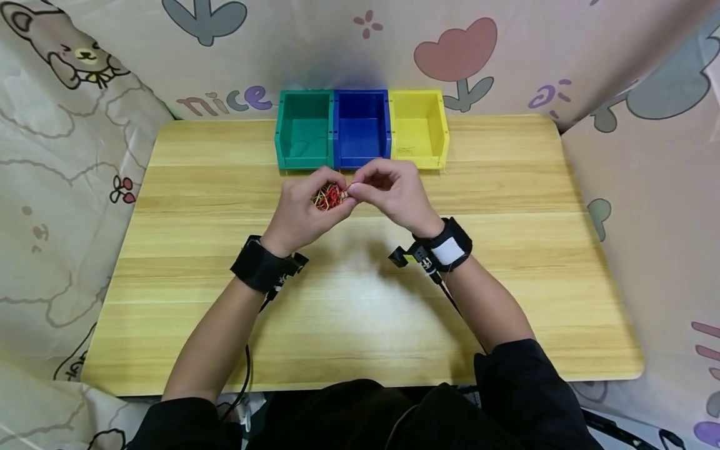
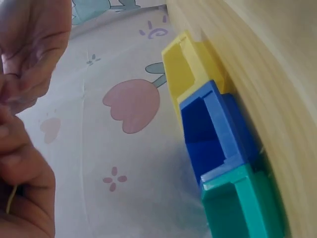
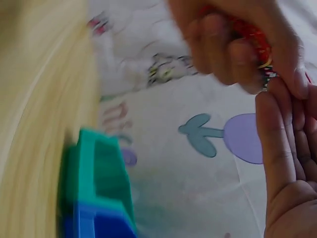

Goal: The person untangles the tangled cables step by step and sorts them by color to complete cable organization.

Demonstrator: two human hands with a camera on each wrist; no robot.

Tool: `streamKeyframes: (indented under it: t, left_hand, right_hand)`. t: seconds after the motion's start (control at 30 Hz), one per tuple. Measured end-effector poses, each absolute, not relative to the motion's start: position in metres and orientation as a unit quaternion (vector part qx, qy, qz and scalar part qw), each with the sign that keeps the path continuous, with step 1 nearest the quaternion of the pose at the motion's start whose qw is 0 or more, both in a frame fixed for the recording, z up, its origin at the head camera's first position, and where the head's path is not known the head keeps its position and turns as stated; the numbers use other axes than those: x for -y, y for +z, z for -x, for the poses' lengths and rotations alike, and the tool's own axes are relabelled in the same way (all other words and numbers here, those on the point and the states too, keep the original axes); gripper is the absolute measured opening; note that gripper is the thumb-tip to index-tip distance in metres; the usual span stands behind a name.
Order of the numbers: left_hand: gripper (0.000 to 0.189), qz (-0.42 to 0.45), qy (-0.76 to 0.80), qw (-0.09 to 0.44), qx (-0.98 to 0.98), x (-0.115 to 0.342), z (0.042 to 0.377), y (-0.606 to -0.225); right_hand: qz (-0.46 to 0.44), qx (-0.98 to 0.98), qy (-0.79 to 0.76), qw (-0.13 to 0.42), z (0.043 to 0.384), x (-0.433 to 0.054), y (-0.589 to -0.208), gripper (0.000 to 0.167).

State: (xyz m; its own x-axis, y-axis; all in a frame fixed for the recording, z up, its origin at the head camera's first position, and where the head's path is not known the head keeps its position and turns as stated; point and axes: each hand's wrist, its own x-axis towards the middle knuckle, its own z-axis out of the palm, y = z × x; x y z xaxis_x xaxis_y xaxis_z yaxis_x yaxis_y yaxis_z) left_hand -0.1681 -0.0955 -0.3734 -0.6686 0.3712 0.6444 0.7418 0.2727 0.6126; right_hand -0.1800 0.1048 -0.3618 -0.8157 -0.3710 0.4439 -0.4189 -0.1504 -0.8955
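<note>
My left hand holds a tangled bunch of thin red and yellow-green strands in its curled fingers. Thumb and forefinger of my right hand pinch at the bunch's right edge, where the fingertips of both hands meet. In the right wrist view the red bunch shows inside the left hand, and a bit of red strand sticks out by the right fingertips. One yellow strand is visible at the left hand in the left wrist view. The strands' exact kind cannot be made out.
Beyond the hands, a green bin, a blue bin and a yellow bin stand side by side at the back of the wooden table. Thin strands lie in the green and yellow bins. Patterned cloth hangs behind.
</note>
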Motion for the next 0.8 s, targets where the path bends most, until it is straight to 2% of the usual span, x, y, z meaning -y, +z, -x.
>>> streamKeyframes:
  t: [0.13,0.2,0.3,0.4,0.53,0.63,0.67,0.8]
  left_hand:
    - [0.014,0.370,-0.482,0.195,0.770,0.091,0.168,-0.371]
    - [0.013,0.366,-0.481,0.188,0.774,0.091,0.167,-0.372]
    - [0.015,0.346,-0.484,0.167,0.786,0.091,0.165,-0.375]
    - [0.019,0.324,-0.477,0.154,0.803,0.093,0.164,-0.379]
    - [0.025,0.303,-0.451,0.166,0.823,0.092,0.164,-0.384]
    - [0.032,0.287,-0.437,0.190,0.831,0.090,0.164,-0.383]
    - [0.033,0.280,-0.435,0.198,0.833,0.089,0.163,-0.383]
    - [0.040,0.262,-0.440,0.216,0.831,0.087,0.165,-0.377]
  right_hand:
    - [-0.261,0.553,0.791,-0.002,0.180,-0.107,-0.360,0.016]
    - [-0.235,0.511,0.827,-0.014,0.179,-0.107,-0.361,0.016]
    - [-0.195,0.466,0.862,-0.043,0.178,-0.103,-0.364,0.006]
    - [-0.187,0.474,0.859,-0.055,0.177,-0.096,-0.365,0.013]
    - [-0.221,0.609,0.762,-0.010,0.176,-0.085,-0.366,0.019]
    - [-0.213,0.658,0.721,0.043,0.176,-0.077,-0.367,0.010]
    - [-0.205,0.647,0.733,0.050,0.175,-0.075,-0.368,0.008]
    - [-0.178,0.514,0.838,0.044,0.171,-0.068,-0.364,0.017]
